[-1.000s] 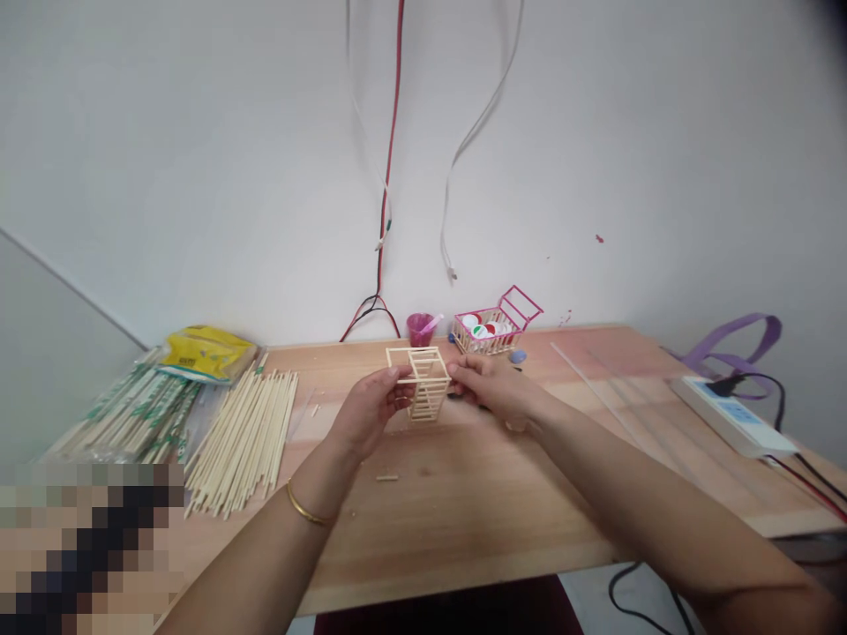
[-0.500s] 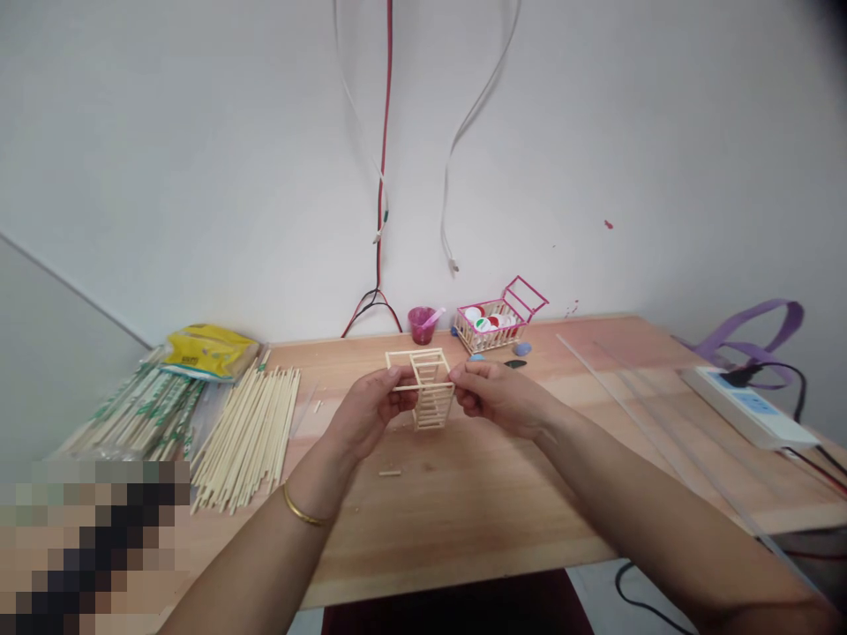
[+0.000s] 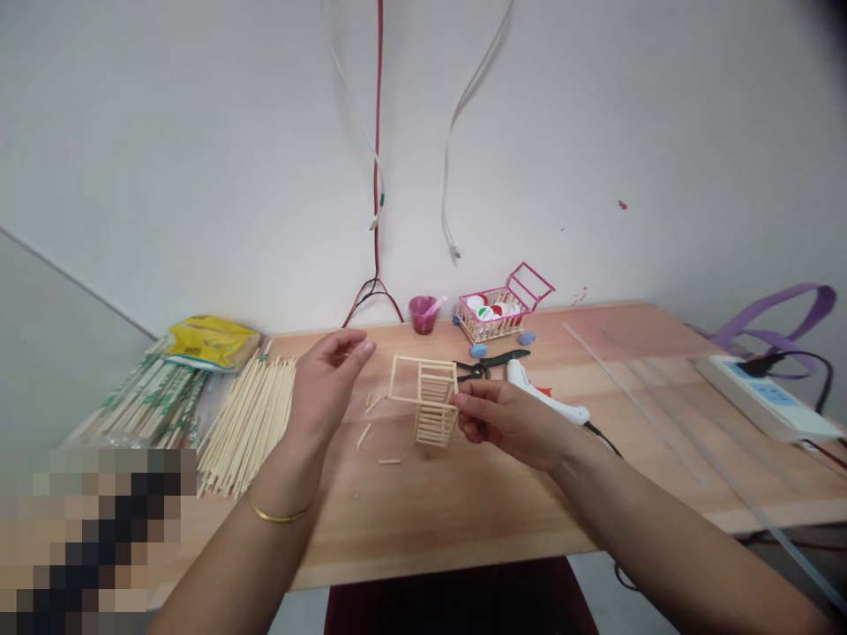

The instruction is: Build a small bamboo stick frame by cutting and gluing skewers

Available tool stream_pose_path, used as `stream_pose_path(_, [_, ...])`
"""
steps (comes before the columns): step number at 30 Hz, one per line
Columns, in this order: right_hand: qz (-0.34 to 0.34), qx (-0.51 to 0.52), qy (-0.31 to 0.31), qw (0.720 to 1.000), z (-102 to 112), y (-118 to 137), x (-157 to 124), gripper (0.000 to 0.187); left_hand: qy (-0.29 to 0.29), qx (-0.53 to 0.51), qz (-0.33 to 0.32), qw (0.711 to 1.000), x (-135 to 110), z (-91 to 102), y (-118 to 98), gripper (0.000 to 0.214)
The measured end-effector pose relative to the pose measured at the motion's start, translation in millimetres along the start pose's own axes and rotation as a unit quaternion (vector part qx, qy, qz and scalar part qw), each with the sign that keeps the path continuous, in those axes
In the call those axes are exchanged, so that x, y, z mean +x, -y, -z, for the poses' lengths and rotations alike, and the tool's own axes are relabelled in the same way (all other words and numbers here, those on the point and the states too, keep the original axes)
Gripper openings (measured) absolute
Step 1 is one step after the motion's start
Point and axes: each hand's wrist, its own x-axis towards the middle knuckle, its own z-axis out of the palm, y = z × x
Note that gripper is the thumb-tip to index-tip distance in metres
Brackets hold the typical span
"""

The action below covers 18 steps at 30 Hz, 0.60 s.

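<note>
My right hand [image 3: 499, 416] pinches the right edge of a small stick frame [image 3: 437, 414], built like a little basket with slatted sides and an open rectangle jutting out to the left. The frame is held above the wooden table [image 3: 423, 520]. My left hand [image 3: 331, 379] is off the frame, to its left, with the thumb and fingers apart and nothing between them. Beyond my right hand lie a white glue gun [image 3: 543, 397] with an orange trigger and a pair of dark-handled cutters [image 3: 499, 360]. Short stick offcuts [image 3: 364, 435] are scattered between my hands.
A finished stick basket [image 3: 493, 316] with pink trim holds bottle caps, beside a pink cup [image 3: 423, 316]. Loose sticks [image 3: 255, 423], wrapped chopsticks [image 3: 142, 397] and a yellow packet [image 3: 212, 342] lie left. A power strip [image 3: 771, 397] and clear rods [image 3: 635, 404] are right.
My left hand has let go of the stick frame and moved left and up, opening. The frame stays in my right hand, slightly lower and tilted. The glue gun and cutters have come into sight.
</note>
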Motion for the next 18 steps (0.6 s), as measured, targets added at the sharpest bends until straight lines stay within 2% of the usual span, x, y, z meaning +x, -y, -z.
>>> stream_pose_path(2, [0.005,0.0,0.014,1.0,1.5,-2.2,1.1,0.032,0.039,0.129,-0.107,0.985,-4.5,1.6,-19.7,0.02])
stream_pose_path(4, [0.012,-0.004,0.028,1.0,2.8,-4.0,2.1,0.031,0.111,0.21,-0.197,0.951,-9.3,-2.0,-37.2,0.01])
stream_pose_path(7, [0.024,-0.015,0.046,0.999,3.6,-5.5,2.6,0.031,0.215,0.3,-0.268,0.89,-13.5,-13.7,-50.6,0.008])
stream_pose_path(9, [0.034,-0.024,0.058,0.997,3.4,-5.6,2.2,0.032,0.25,0.349,-0.28,0.859,-13.8,-22.0,-51.6,0.009])
stream_pose_path(11, [0.039,-0.031,0.066,0.997,3.0,-5.2,1.9,0.033,0.267,0.385,-0.275,0.84,-13.2,-28.7,-49.8,0.01])
stream_pose_path(18, [0.055,-0.055,0.066,0.995,-0.1,-0.5,2.3,0.036,0.298,0.444,-0.265,0.803,-11.7,-42.4,-47.7,0.012])
